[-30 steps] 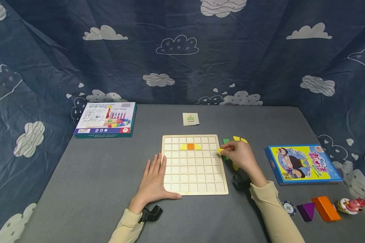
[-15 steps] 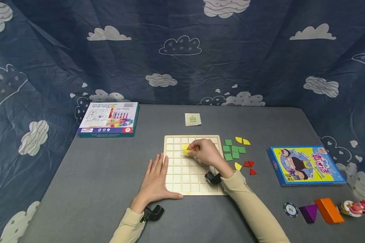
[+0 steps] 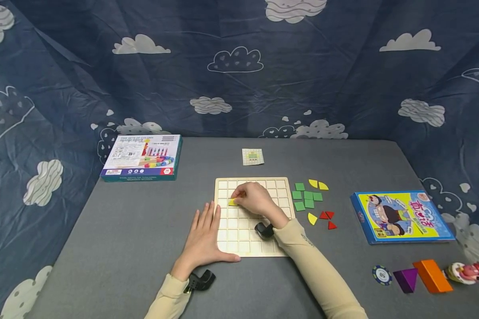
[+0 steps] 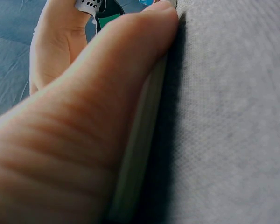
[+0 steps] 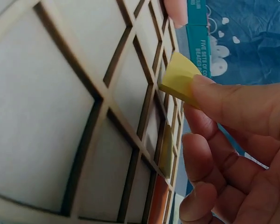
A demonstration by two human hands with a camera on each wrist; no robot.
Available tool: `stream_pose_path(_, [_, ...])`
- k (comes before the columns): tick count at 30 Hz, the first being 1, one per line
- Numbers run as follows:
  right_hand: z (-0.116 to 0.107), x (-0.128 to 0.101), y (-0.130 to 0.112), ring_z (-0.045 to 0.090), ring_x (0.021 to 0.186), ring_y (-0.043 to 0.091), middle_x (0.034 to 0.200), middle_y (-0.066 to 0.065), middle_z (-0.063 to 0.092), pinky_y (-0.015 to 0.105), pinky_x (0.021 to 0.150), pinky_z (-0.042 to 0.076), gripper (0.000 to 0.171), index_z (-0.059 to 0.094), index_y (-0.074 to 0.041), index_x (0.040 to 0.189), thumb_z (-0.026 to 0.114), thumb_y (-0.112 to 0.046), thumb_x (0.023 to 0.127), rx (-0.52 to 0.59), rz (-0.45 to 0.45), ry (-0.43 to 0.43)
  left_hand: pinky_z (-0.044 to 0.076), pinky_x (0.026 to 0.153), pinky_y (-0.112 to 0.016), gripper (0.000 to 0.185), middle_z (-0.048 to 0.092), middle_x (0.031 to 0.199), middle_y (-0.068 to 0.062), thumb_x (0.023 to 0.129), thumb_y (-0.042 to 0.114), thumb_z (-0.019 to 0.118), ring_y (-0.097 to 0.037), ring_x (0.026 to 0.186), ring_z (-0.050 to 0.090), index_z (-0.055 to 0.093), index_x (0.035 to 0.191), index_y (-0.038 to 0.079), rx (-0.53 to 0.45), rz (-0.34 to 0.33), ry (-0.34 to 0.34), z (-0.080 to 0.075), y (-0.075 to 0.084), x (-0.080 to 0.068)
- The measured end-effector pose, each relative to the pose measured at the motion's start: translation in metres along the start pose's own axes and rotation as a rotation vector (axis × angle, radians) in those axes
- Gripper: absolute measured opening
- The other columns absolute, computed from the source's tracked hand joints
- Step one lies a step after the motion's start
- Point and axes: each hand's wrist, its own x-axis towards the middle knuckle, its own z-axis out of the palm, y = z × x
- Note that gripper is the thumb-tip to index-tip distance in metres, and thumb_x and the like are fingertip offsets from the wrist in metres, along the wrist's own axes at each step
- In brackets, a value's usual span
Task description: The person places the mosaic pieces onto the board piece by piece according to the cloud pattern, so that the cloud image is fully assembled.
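My right hand (image 3: pixel 254 197) is over the upper left of a wooden grid board (image 3: pixel 239 246). Thumb and finger pinch a yellow quarter-circle tile (image 5: pixel 178 77), tilted just off the grid in the right wrist view. Past it, another yellow tile (image 5: pixel 166 154) and an orange tile (image 5: pixel 158 200) sit in the grid's cells; from the head view the hand hides them. My left hand (image 3: pixel 201 241) lies with fingers straight along the board's left edge, its thumb (image 4: pixel 126 51) against the near edge.
Right of the board lie several green squares (image 3: pixel 308 195), yellow quarter-circles (image 3: pixel 312 218) and red triangles (image 3: pixel 332 225). A pattern card (image 3: pixel 253 157) is behind the board. Boxes (image 3: pixel 403 217) stand at both sides; a chip (image 3: pixel 382 275), blocks (image 3: pixel 433 276) and figurine (image 3: pixel 466 273) sit front right.
From beside the loose tiles, my right hand has carried the yellow tile left over the board, uncovering the green and red pieces. The left hand stays put.
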Motion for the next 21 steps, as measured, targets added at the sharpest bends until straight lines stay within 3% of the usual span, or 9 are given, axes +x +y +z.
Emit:
stream_pose_path(10, [0.0022,0.0031,0.0002,0.056,0.075,0.011,0.082,-0.006,0.065,0.034,0.072,0.046,0.005,0.076,-0.017,0.084,0.074,-0.013,0.083,-0.092,0.012,-0.009,-0.001,0.113,-0.046,0.140,0.005,0.156,-0.020,0.054,0.089,0.057,-0.030,0.143,-0.001,0.009,0.151,0.000,0.002,0.007,0.016,-0.0002,-0.0002,-0.0005])
stream_pose_path(21, [0.0029,0.0040,0.0024,0.052,0.070,0.010,0.078,-0.007,0.061,0.030,0.062,0.044,0.004,0.077,-0.020,0.083,0.077,-0.016,0.080,-0.119,0.012,-0.006,0.000,0.113,-0.046,0.139,0.007,0.155,-0.021,0.055,0.087,0.059,-0.031,0.143,0.001,0.010,0.151,0.000,0.003,0.016,0.028,-0.0002,-0.0002,-0.0005])
